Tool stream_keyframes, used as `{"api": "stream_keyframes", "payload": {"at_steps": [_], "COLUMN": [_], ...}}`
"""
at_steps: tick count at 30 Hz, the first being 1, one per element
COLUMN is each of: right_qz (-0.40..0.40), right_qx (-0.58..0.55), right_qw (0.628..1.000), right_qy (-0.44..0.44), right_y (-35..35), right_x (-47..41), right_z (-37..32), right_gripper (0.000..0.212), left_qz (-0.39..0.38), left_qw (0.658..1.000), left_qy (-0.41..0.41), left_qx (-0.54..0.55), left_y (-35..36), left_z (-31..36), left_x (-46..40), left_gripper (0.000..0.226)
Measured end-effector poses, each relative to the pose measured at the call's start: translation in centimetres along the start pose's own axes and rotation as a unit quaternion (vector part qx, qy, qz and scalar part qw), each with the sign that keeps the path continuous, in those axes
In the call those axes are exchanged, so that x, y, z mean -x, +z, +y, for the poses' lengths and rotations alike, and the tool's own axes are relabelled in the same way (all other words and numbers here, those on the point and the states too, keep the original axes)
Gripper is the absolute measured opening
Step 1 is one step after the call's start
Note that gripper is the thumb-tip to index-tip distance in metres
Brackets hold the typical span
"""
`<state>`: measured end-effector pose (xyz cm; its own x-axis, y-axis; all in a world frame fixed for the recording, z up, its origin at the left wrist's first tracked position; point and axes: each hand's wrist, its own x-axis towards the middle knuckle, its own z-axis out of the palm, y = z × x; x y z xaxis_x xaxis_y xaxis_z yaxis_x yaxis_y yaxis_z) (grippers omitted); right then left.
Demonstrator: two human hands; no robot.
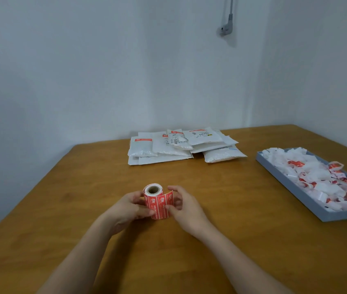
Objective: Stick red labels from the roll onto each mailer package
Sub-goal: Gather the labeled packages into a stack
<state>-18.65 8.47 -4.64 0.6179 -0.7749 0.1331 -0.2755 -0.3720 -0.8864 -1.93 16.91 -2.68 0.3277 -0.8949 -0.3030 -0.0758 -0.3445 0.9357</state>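
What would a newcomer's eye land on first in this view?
The red label roll at the table's near centre, held between the left hand and right hand. Behind it, a heap of white mailers by the wall; at right, a grey tray of peeled backing scraps.

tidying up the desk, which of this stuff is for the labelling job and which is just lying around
For the job: roll of red labels, held by left hand and right hand; pile of white mailer packages.
Lying about: grey tray of scraps; wall plug.

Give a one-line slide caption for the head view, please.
Both hands, left hand and right hand, hold the red label roll before stacked mailer packages.
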Motion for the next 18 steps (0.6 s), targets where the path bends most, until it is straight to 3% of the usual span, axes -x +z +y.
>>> {"api": "stream_keyframes", "payload": {"at_steps": [6,8,11,15,18], "right_qz": [0.106,0.088,0.041,0.034,0.029], "right_qx": [0.051,0.033,-0.003,-0.007,-0.001], "right_qw": [0.993,0.995,0.999,0.999,1.0], "right_qy": [-0.021,-0.014,-0.006,0.002,0.01], "right_y": [-0.3,-0.7,-1.3,-3.0,-4.8], "right_x": [-0.6,-0.7,-0.7,-0.8,-0.9], "right_z": [0.8,0.9,1.3,2.0,2.6], "right_gripper": [0.036,0.029,0.038,0.06,0.066], "left_qz": [0.012,0.015,0.017,-0.003,-0.029], "left_qw": [0.997,0.996,0.994,0.993,0.992], "left_qy": [0.026,0.047,0.073,0.084,0.082], "left_qx": [-0.065,-0.073,-0.081,-0.089,-0.088], "left_y": [1.9,2.6,3.7,5.2,6.3], "left_z": [0.8,0.9,1.2,2.0,2.5], "left_x": [-0.6,-0.9,-1.5,-2.4,-3.6], "left_gripper": [0.046,0.042,0.035,0.037,0.041]}}
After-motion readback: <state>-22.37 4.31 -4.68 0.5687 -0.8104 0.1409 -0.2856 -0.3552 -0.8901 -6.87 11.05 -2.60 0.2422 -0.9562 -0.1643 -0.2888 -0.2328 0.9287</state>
